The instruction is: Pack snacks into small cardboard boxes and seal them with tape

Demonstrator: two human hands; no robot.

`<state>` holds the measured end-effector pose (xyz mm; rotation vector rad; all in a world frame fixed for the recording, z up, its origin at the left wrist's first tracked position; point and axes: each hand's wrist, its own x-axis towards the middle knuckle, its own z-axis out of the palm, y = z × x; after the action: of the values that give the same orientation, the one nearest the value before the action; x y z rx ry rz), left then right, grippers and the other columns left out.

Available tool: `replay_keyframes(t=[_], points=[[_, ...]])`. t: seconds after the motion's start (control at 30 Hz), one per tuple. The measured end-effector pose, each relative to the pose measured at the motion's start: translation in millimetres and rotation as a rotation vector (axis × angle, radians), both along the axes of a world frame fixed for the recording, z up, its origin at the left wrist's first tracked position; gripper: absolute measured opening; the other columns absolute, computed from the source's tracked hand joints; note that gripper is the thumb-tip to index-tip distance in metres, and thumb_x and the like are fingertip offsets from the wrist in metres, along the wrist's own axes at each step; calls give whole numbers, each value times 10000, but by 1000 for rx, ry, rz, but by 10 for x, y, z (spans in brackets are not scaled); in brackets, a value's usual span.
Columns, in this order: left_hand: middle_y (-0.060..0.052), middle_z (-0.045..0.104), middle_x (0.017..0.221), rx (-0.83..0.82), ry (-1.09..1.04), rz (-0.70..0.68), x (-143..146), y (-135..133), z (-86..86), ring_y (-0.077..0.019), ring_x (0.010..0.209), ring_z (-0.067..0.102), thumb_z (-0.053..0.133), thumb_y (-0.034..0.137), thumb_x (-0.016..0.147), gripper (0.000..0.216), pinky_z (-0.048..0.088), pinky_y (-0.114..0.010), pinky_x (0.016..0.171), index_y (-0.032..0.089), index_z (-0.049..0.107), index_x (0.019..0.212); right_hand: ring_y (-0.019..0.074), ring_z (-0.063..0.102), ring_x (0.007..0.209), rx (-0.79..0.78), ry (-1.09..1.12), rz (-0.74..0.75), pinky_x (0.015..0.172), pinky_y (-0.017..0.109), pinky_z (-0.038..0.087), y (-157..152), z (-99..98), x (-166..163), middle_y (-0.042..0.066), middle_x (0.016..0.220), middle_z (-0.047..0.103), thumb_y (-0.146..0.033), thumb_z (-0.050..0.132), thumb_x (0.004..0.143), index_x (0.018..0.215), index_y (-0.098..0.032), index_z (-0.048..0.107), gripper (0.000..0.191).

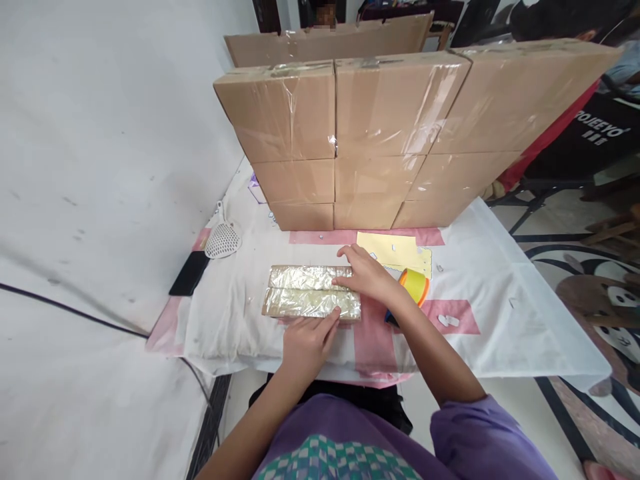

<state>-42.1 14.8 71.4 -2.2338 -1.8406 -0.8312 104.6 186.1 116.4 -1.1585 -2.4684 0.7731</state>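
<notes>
Two long flat packets wrapped in shiny clear film (307, 291) lie side by side on the white-and-pink cloth of the table (500, 293). My left hand (306, 341) rests at the near edge of the closer packet, fingers touching its wrap. My right hand (367, 273) lies flat over the right end of the packets, fingers spread across the seam between them. A yellow roll of tape (417, 285) sits just behind my right wrist.
A wall of taped cardboard boxes (380, 133) stands at the back of the table. A yellow sheet (393, 248) lies before it. A white mesh strainer (223, 239) and a black phone (189, 273) lie at left. Another person sits at far right.
</notes>
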Motion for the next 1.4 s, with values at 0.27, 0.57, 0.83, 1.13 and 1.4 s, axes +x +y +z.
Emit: replay_keyframes(t=[0.27, 0.57, 0.83, 1.13, 1.4], points=[[18, 739, 706, 158, -102, -16, 29, 2, 71, -143, 630, 653, 660, 162, 964, 95, 381, -309, 652, 186, 730, 905, 255, 652, 931, 260, -207, -464, 690, 314, 416, 543, -27, 454, 115, 1075, 698, -273, 522, 982, 1053, -194, 666, 179], [22, 708, 704, 189, -128, -73, -90, -146, 61, -128, 577, 589, 690, 103, 921, 122, 374, -307, 623, 193, 680, 1002, 206, 661, 996, 25, -615, 131, 721, 255, 421, 1441, -378, 618, 88, 1189, 704, -121, 630, 871, 1185, -228, 707, 340], [46, 610, 590, 237, -55, -59, -279, -235, 81, -126, 504, 524, 706, 90, 905, 150, 363, -300, 590, 173, 645, 1013, 171, 597, 791, -43, -716, 328, 622, 257, 331, 1513, -731, 512, 102, 1130, 676, -64, 605, 833, 960, -186, 722, 211], [70, 545, 550, 334, 51, 66, -706, -133, 207, -109, 473, 486, 743, 70, 851, 178, 347, -275, 560, 174, 653, 966, 160, 542, 746, -69, -604, 345, 646, 260, 355, 1508, -864, 652, 113, 1057, 647, -57, 526, 840, 851, -154, 639, 149], [79, 481, 538, 383, 78, 181, -906, -123, 163, -111, 477, 451, 743, 60, 820, 201, 362, -259, 565, 176, 674, 969, 173, 514, 761, -91, -491, 334, 660, 251, 376, 1552, -943, 767, 95, 988, 631, -57, 536, 813, 861, -170, 571, 127]])
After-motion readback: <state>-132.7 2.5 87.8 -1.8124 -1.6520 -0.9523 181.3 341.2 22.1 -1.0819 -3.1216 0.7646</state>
